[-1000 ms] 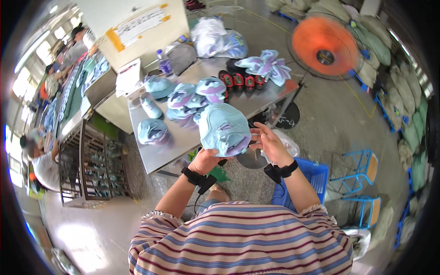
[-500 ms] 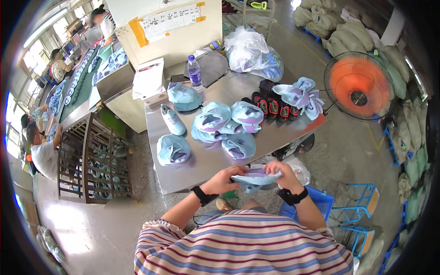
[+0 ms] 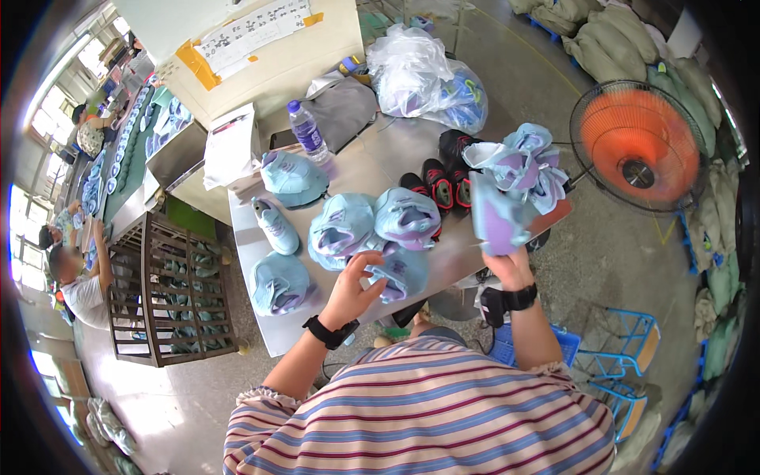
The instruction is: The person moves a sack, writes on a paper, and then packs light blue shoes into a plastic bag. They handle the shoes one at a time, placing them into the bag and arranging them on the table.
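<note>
A light blue and purple shoe upper (image 3: 499,223) is raised at the right side of the metal table (image 3: 336,313), its lower end gripped by my right hand (image 3: 512,267). It overlaps a row of black-and-red shoes (image 3: 435,180) and a pile of similar uppers (image 3: 522,162). My left hand (image 3: 354,291) is empty, its thumb and fingers apart, beside the nearest blue upper (image 3: 405,273). More blue uppers cluster beyond it, such as the rounded one (image 3: 340,226) and its neighbour (image 3: 407,214). Further left are another upper (image 3: 279,283) and a narrow blue shoe (image 3: 275,227).
A purple-capped bottle (image 3: 307,131), papers (image 3: 231,146) and a clear plastic bag (image 3: 419,75) occupy the table's far side. An orange fan (image 3: 640,138) stands at right. Below are a blue crate (image 3: 560,346) and stools (image 3: 633,340). A slatted rack (image 3: 170,293) stands left; people work beyond.
My right hand has carried the upper from in front of me up and right over the table. My left hand has let go of it and moved left, toward the uppers.
</note>
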The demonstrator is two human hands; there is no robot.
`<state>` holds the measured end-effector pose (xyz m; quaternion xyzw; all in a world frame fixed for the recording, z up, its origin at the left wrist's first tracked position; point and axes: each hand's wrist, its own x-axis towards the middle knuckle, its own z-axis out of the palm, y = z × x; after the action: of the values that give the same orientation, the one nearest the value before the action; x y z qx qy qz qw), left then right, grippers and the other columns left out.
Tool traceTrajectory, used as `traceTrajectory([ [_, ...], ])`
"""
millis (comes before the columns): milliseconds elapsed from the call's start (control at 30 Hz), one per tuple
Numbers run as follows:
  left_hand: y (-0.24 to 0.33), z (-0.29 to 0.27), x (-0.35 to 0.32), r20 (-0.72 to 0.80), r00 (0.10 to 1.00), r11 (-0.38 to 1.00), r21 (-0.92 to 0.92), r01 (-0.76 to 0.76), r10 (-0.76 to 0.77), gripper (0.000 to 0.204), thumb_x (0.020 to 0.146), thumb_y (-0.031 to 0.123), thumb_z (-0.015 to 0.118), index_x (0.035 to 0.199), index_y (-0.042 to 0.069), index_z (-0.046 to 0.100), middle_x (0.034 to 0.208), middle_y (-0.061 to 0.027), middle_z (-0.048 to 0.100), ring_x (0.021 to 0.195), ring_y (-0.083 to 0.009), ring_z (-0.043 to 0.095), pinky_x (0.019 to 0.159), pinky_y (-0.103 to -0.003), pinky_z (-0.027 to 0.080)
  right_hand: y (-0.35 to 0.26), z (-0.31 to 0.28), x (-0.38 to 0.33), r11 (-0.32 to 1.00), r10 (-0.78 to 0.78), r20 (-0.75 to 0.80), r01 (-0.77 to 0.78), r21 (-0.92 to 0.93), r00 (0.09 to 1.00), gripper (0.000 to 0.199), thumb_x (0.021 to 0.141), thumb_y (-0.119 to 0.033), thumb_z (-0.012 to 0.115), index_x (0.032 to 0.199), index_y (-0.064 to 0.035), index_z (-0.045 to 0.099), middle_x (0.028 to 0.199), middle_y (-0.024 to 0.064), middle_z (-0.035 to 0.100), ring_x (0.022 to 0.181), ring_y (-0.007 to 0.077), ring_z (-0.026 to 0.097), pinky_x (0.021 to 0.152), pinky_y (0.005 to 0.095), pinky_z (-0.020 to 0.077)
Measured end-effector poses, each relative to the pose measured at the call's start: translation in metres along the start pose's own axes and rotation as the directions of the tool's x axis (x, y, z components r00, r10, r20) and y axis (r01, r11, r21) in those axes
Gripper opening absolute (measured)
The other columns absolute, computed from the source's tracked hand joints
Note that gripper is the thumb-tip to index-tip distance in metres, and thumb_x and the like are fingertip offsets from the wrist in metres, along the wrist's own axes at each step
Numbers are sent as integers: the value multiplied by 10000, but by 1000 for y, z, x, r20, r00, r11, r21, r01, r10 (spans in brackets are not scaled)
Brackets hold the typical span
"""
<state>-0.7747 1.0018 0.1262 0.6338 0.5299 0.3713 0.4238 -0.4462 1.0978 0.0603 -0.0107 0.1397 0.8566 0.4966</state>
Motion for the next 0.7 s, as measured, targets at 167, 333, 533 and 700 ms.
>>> traceTrajectory([
  [167,-7,29,38,-72,934,908,-272,319,-350,636,854,116,623,1374,68,259,1311,-243,410,1153,-220,498,861,-320,459,24,21,63,983,-16,-140,-10,-184,990,267,867,-93,556,1125,-22,556,1114,123,598,1040,266,572,936,435,452],
  [333,-6,43,54,-121,898,840,-423,340,-424,668,835,209,653,1378,48,297,1288,-233,407,1082,-294,542,880,-344,459,24,-5,108,707,-150,-303,-112,-698,941,179,875,-92,564,1020,11,575,917,66,627,782,139,611,678,276,499],
  [533,1,52,51,-242,961,991,-40,125,-131,471,839,115,613,1270,16,453,1230,-198,433,1039,-305,533,846,-351,471,13,-11,103,467,-144,-279,-183,-865,949,221,894,-149,585,1072,-20,554,929,47,631,807,129,613,717,261,498],
  [700,15,54,57,-39,972,969,100,-227,232,374,692,-11,670,1054,67,618,1215,-148,476,1078,-335,514,864,-379,465,24,6,73,649,29,-203,-173,-741,979,379,903,-260,543,1218,-55,493,1101,81,586,984,191,591,826,346,496],
])
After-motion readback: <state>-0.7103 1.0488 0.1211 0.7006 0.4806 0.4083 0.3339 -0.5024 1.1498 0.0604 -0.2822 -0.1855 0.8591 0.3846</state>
